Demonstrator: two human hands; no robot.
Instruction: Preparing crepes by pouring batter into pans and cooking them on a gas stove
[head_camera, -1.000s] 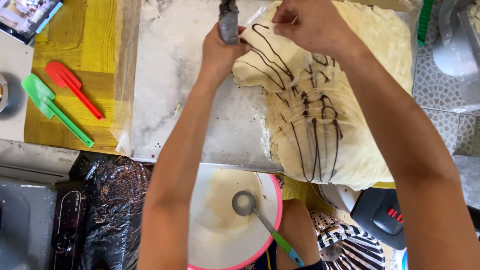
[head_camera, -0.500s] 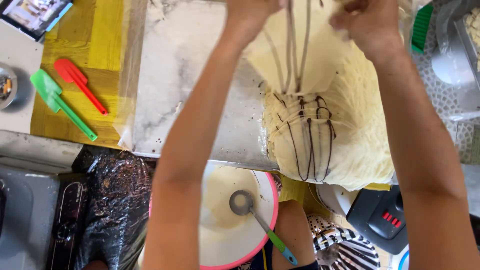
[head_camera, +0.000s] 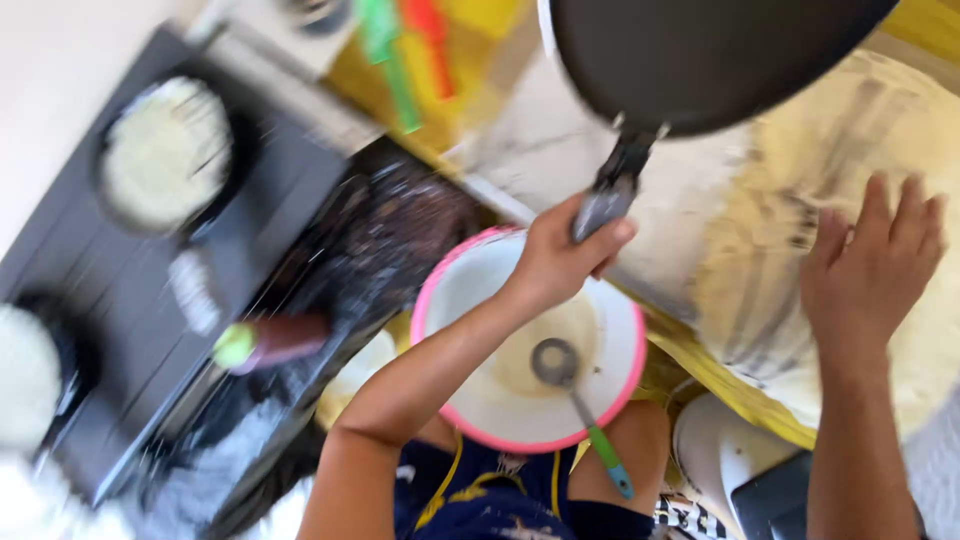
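The left hand (head_camera: 560, 262) has its grip closed round the handle of a dark frying pan (head_camera: 700, 55) — raised over the pale table (head_camera: 560, 150). The right hand (head_camera: 870, 265) lies flat, fingers spread, holding nothing, on the thin crepe (head_camera: 800, 160) streaked with dark lines. Below sits a pink-rimmed bowl (head_camera: 470, 400) with a ladle (head_camera: 580, 410).

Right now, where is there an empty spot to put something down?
The pale slab is bare between the yellow board and the crepe stack, beneath the pan the left hand holds. The stove is crowded.
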